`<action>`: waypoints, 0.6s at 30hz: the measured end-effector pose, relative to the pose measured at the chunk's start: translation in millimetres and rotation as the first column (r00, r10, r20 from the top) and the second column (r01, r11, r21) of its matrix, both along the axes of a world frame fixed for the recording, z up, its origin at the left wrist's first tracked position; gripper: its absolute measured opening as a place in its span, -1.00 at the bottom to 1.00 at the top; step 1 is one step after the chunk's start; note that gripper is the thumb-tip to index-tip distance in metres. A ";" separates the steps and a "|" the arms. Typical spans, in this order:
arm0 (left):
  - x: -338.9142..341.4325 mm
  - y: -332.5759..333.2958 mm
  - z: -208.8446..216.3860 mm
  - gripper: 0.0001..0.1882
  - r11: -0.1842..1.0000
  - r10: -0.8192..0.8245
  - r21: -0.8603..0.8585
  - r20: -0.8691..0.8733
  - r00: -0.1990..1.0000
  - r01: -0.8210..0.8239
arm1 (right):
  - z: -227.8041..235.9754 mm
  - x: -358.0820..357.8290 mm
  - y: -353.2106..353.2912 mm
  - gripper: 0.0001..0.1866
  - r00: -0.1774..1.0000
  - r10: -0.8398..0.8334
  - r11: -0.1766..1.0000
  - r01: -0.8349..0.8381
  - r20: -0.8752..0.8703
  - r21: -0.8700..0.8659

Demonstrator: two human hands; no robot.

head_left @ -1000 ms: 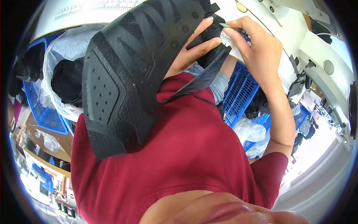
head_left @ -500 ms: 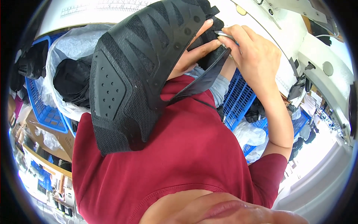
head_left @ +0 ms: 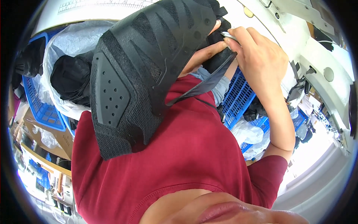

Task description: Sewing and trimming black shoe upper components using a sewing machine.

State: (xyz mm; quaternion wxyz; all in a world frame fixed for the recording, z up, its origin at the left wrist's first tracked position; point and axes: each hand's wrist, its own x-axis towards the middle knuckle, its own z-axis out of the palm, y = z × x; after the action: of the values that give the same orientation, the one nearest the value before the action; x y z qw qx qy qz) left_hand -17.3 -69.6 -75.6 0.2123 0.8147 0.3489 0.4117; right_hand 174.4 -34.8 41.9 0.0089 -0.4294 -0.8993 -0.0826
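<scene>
- Black shoe upper (head_left: 149,63): upper middle of frame, left of centre, held up in front of the red shirt (head_left: 179,142). Tilted, one end toward the top edge, the other low at left over the shirt.
- Grey perforated panel (head_left: 112,95) on its lower left part; smooth bands run over mesh above that.
- Dark strip (head_left: 209,82) hangs off its right side, slanting down left.
- Left hand (head_left: 201,58): partly hidden behind the upper. Fingers bent round its right edge, gripping it.
- Right hand (head_left: 263,61): upper right. Thumb and index finger pinched on a slim silver tool (head_left: 229,36), tip pointing left at the upper's opening. Contact at the tip: can't tell.
- White work surface (head_left: 48,18) with a printed ruler scale across the top.
- Left side: blue crate (head_left: 43,115), clear plastic bag (head_left: 80,35), black fabric bundle (head_left: 69,78) in the bag.
- Right of centre: second blue crate (head_left: 236,91), crumpled plastic (head_left: 248,132) just below.
- Far right: white machine body (head_left: 320,63), curved by the lens.
</scene>
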 end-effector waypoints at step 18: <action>6.0 3.7 24.2 -0.77 0.971 0.205 0.132 -0.042 0.978 -0.198 | -7.1 6.1 15.5 -0.84 0.994 -0.001 0.991 -0.014 -0.112 -0.135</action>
State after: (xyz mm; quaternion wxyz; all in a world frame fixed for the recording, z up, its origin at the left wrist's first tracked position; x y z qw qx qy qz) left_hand -11.3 -65.9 -51.4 0.1073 0.7980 0.4086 0.4298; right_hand 180.5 -19.3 34.8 0.0303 -0.4300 -0.9023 0.0030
